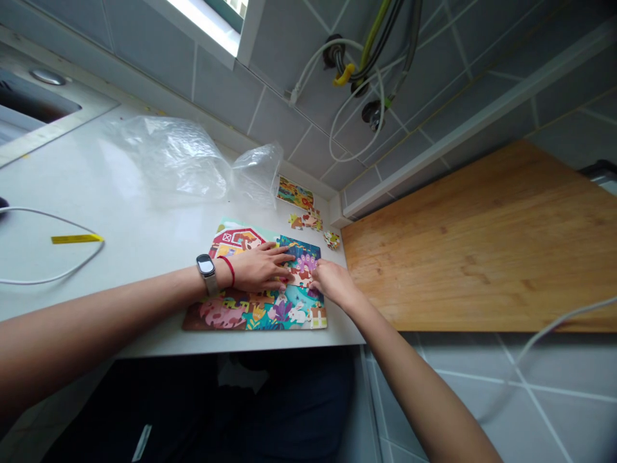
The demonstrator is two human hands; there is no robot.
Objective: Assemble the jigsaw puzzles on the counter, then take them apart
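A colourful jigsaw puzzle (296, 312) lies on the white counter near its front edge, with a red barn, a pink pig and a white rabbit on it. My left hand (263, 267) rests palm down over its middle, fingers spread, hiding part of the picture. At the puzzle's right edge, my right hand (331, 281) has its fingers curled together on a jigsaw puzzle piece (301, 276) with a reddish-brown and white pattern. The fingertips partly cover that piece. Several loose puzzle pieces (311, 220) lie beyond the puzzle, and a small cluster (331, 240) sits to the right.
A small picture card (295, 193) lies by the wall. Crumpled clear plastic (183, 157) spreads over the back of the counter. A white cable (53, 281) with a yellow tag (76, 238) is at the left. To the right is a wooden board (472, 251); hoses (380, 38) hang on the tiled wall.
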